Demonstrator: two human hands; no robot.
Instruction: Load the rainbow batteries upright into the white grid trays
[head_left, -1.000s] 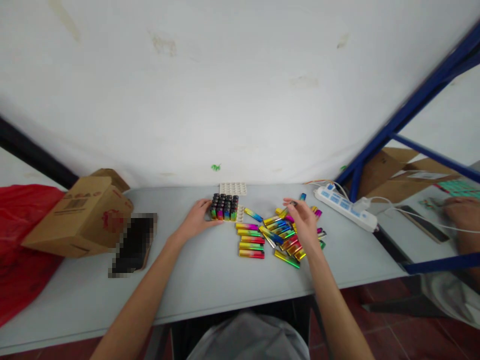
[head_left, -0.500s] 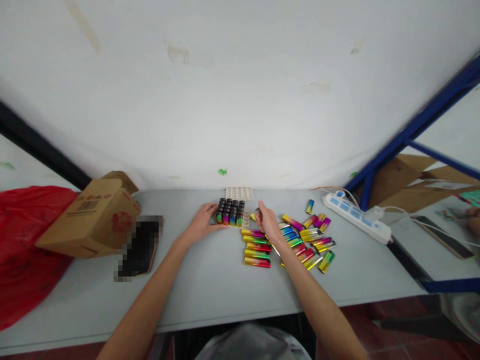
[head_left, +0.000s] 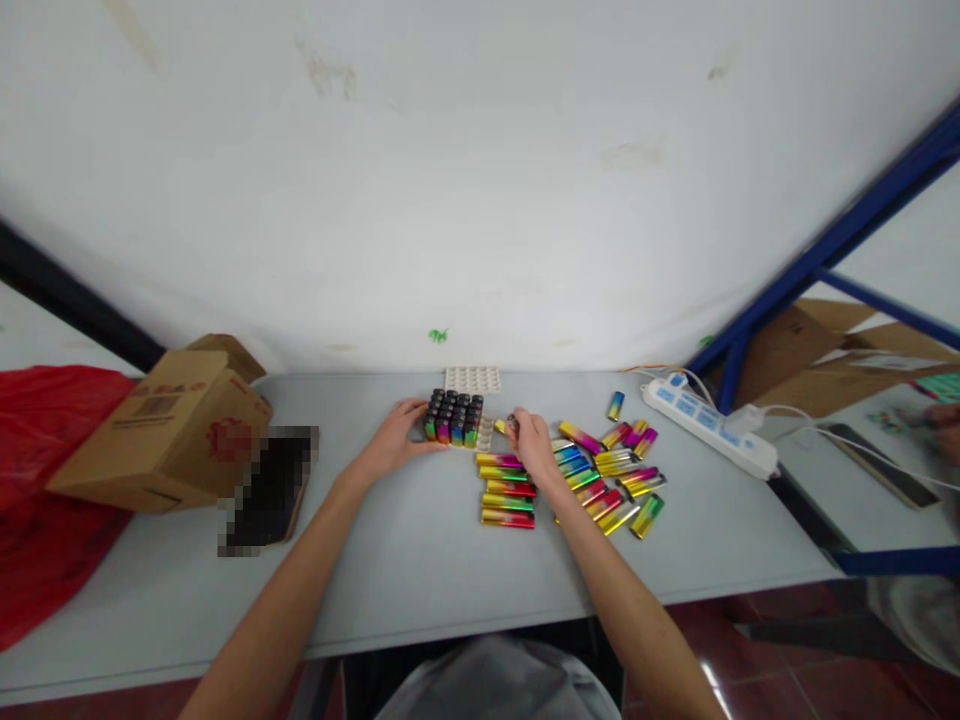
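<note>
Black-topped lighters (head_left: 454, 415) with shiny coloured bodies stand upright in rows in a white holed tray (head_left: 486, 434). My left hand (head_left: 401, 435) is curved around the left side of this block, thumb at the near edge and fingers toward the far side. Just right of the tray, my right hand (head_left: 531, 442) is closed on a lighter (head_left: 512, 424); its dark end shows at the fingertips and the rest is mostly hidden. Below that hand lies a neat column of lighters (head_left: 508, 503) on their sides. A looser pile of metallic lighters (head_left: 596, 480) spreads to the right.
A second white holed tray (head_left: 472, 379) lies by the wall. One blue-gold lighter (head_left: 616, 405) lies apart near a white power strip (head_left: 709, 428) with cords. On the left are a dark phone (head_left: 274, 490), a cardboard box (head_left: 169, 430) and a red bag (head_left: 52, 500). Another person's hand (head_left: 943, 415) shows far right.
The whole view has shifted slightly. My right hand, with the lighter, has come a little nearer the tray. My left hand stays at the block's left side.
</note>
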